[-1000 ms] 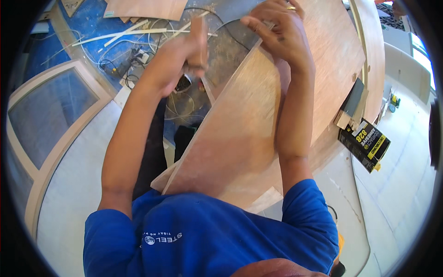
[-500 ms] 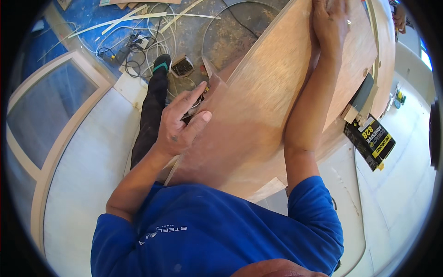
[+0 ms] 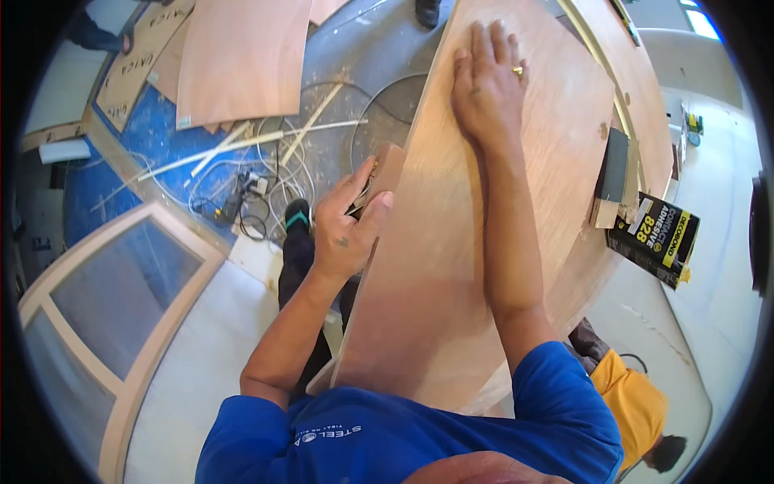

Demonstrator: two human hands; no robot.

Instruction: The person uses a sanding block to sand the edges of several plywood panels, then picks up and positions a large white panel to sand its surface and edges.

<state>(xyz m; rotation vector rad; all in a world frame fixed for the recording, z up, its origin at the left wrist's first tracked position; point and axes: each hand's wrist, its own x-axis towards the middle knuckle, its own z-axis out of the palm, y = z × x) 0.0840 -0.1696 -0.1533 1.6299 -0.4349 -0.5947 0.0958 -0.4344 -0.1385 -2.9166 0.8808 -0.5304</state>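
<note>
Plainly, my right hand (image 3: 489, 101) lies flat, fingers extended, on the wooden panel (image 3: 427, 274); my left hand (image 3: 345, 230), nearer its left edge, curls at a brown piece (image 3: 388, 165), grip unclear. Lengthwise, the panel runs outward from my chest, slanting rightward.

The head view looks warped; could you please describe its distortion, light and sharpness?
Head view: the framed panel bows near the dark rim; head view: glare whites out the window, and the right forearm shadows the wooden panel; head view: the right hand looks fairly sharp.
</note>
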